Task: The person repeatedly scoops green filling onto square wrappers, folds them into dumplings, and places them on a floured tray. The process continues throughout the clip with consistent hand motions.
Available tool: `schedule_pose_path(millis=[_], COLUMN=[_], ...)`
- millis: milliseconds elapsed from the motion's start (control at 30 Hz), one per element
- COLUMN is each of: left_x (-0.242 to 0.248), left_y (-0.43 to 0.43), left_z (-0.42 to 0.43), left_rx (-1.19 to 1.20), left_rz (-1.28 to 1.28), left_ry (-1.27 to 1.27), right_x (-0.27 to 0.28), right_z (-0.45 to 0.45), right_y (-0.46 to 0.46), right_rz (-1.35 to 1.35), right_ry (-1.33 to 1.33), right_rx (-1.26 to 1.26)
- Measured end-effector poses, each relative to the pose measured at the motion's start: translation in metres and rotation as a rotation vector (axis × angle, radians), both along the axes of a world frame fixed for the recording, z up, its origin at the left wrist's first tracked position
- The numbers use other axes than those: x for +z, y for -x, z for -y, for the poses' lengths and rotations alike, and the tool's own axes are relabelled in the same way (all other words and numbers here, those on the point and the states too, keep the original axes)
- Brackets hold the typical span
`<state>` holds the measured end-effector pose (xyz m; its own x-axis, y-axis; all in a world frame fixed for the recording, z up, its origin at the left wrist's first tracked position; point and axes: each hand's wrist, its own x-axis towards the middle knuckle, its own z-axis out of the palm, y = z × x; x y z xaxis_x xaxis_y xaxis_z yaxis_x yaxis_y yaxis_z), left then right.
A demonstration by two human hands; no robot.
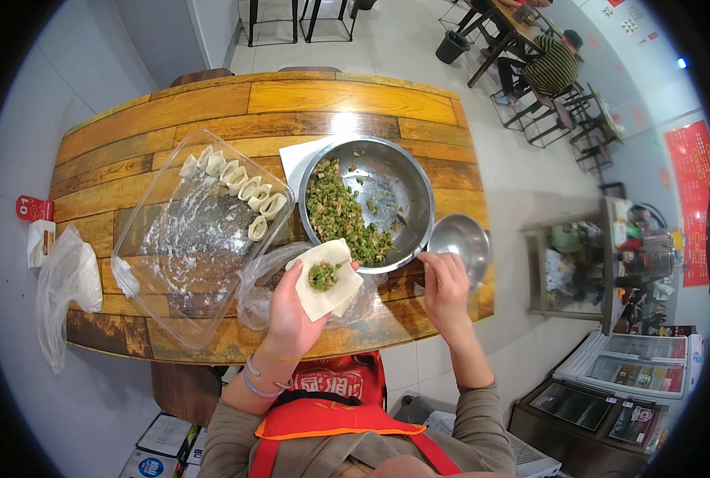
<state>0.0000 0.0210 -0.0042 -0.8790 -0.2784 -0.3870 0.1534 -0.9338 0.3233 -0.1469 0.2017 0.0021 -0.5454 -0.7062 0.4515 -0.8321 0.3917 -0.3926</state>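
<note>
My left hand (pixel 289 310) holds a square dough wrapper (pixel 307 303) with a small mound of green-and-pink chopped filling (pixel 323 276) at its middle. At the near right rim of a large stainless steel bowl (pixel 412 170) is my right hand (pixel 447 287), its thumb and fingertips together; whether something thin is between them I cannot tell. Chopped filling (pixel 340 209) covers the bowl's left side, and a small dark end of something (pixel 401 217) shows at its right. Left of the bowl, a clear plastic tray (pixel 152 185) dusted with flour carries several folded wontons (pixel 249 188) along its far right side.
A smaller metal bowl (pixel 465 239) stands right of the large one. A clear plastic bag (pixel 259 293) lies under my left hand. Another bag (pixel 86 281) with something white hangs over the wooden table's (pixel 211 107) left edge. A person (pixel 549 66) sits at a far table.
</note>
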Motion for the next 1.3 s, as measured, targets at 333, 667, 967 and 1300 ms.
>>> schedule_pose_path(millis=[333,667,967,1300], left_x=[-0.002,-0.002,-0.004,0.0], left_y=[0.001,0.001,0.002,0.006], left_z=[0.001,0.002,0.0,-0.002], left_rx=[-0.012,-0.012,-0.014,-0.026], left_rz=[0.012,-0.007,0.011,-0.025], left_ry=[0.01,-0.041,-0.024,-0.04], right_x=[-0.015,-0.03,-0.035,0.0], right_z=[-0.013,-0.021,-0.023,-0.022], right_y=[-0.01,-0.005,0.003,-0.032], right_rz=[0.433,0.755,1.001,0.741], right_ry=[0.28,0.561,0.686,0.697], right_rx=[-0.076,-0.198,-0.244,0.101])
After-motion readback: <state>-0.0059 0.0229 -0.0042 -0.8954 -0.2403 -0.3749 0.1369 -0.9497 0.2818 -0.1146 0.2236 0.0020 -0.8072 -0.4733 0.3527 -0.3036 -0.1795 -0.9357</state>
